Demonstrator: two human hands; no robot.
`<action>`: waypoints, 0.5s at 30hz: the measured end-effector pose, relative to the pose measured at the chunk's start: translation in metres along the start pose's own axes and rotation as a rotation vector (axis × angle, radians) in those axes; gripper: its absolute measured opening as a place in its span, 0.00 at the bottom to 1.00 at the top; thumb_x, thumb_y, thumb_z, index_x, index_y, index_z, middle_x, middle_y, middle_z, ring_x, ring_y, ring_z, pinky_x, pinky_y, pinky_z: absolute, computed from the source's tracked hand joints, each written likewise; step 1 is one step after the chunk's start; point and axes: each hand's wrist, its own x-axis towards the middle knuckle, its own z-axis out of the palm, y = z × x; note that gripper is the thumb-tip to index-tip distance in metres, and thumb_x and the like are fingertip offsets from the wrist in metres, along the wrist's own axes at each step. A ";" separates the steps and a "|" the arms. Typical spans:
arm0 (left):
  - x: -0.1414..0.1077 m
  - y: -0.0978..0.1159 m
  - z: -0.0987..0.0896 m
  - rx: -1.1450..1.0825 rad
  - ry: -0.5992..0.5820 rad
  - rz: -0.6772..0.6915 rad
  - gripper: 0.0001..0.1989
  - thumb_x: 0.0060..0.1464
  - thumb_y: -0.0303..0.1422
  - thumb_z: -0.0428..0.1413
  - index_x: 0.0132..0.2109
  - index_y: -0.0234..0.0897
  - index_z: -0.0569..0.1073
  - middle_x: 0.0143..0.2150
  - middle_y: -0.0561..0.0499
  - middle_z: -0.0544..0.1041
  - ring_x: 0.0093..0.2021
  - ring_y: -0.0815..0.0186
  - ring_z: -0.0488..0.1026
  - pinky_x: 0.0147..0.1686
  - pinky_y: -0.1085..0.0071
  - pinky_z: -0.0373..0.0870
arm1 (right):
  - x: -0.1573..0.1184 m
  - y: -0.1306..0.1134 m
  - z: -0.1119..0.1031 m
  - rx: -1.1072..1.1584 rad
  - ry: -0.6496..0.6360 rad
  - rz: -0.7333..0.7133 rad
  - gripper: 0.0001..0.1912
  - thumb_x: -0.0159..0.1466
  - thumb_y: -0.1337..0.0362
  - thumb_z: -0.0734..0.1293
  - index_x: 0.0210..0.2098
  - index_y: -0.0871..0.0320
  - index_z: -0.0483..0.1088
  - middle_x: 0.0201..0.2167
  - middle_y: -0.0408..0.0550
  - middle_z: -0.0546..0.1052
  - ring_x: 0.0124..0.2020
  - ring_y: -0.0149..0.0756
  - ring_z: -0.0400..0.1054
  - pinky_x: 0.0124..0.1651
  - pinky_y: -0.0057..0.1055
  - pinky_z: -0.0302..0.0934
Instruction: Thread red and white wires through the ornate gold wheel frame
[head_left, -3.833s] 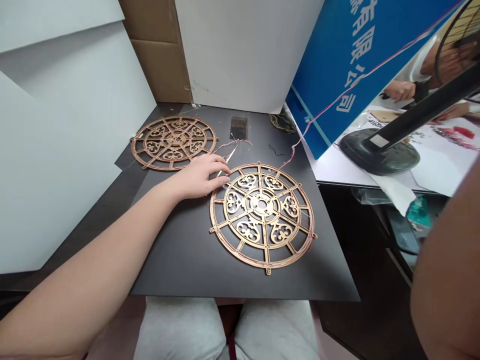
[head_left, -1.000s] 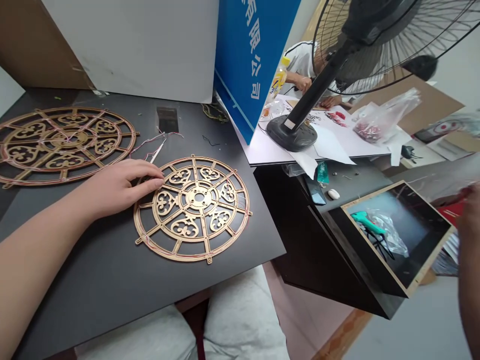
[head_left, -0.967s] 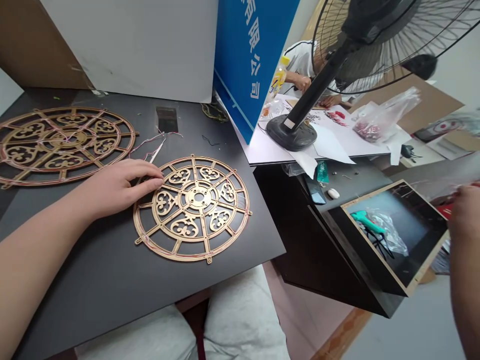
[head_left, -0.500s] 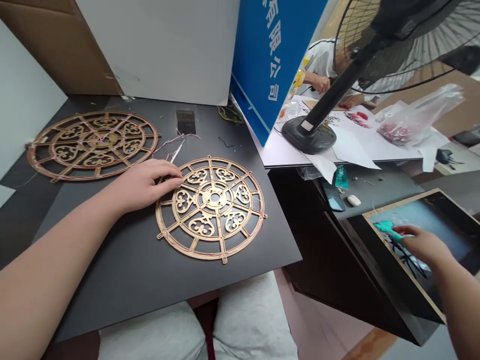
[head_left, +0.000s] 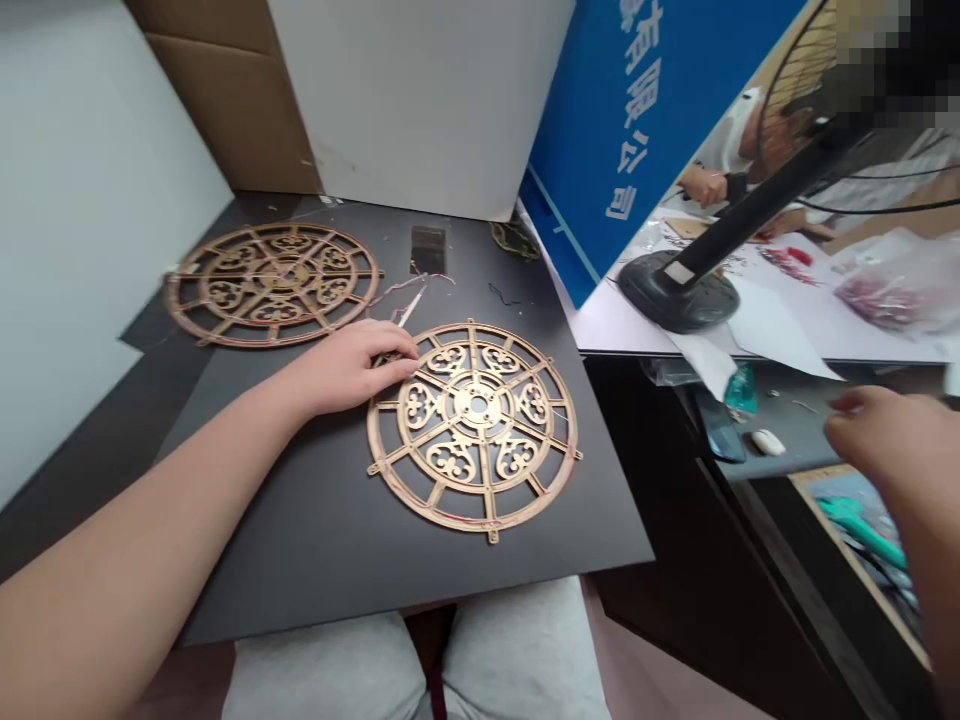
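On the dark tabletop lies a round, gold-coloured lattice panel (head_left: 489,455) with scroll cutouts and thin reddish wires around its rim. My left hand (head_left: 356,368) is at its upper left edge, thumb and bent fingers closed around the rim. A thin whitish tool (head_left: 412,306) shows just beyond these fingers; its near end is hidden. Another such panel (head_left: 279,278) lies farther left, with wires across it. Off to the right, my right hand (head_left: 885,430) is in the air over the open drawer and shelf, blurred, so its fingers are hard to read.
A drawer (head_left: 806,490) at the lower right holds a turquoise-handled tool (head_left: 862,530). A phone (head_left: 716,430) and a white oval object (head_left: 769,442) lie on the shelf. Behind stand a fan base (head_left: 675,290) and a blue board (head_left: 637,130); another person's hand (head_left: 703,185) works beyond.
My right hand has lifted up and away from the turquoise-handled tool in the drawer. The view has swung left; my left hand keeps its place at the panel's rim.
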 end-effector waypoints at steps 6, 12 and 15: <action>0.003 -0.007 0.004 0.054 0.005 -0.090 0.17 0.66 0.52 0.55 0.49 0.48 0.80 0.56 0.55 0.80 0.57 0.57 0.74 0.61 0.58 0.66 | -0.032 0.068 -0.009 -0.142 -0.086 0.183 0.08 0.43 0.60 0.69 0.23 0.49 0.67 0.29 0.61 0.69 0.45 0.74 0.71 0.38 0.56 0.56; 0.003 -0.006 0.006 0.062 0.006 -0.128 0.18 0.67 0.53 0.54 0.51 0.48 0.79 0.56 0.55 0.79 0.61 0.56 0.72 0.66 0.55 0.63 | -0.099 0.087 0.006 -0.055 -0.053 0.041 0.06 0.57 0.54 0.65 0.32 0.48 0.70 0.40 0.61 0.75 0.46 0.68 0.70 0.45 0.56 0.59; 0.004 -0.007 0.006 0.080 0.008 -0.110 0.19 0.67 0.53 0.54 0.50 0.46 0.79 0.56 0.53 0.79 0.59 0.57 0.72 0.65 0.56 0.64 | -0.121 0.062 0.014 0.034 0.005 -0.068 0.10 0.63 0.53 0.63 0.34 0.50 0.72 0.40 0.61 0.77 0.47 0.63 0.70 0.47 0.54 0.61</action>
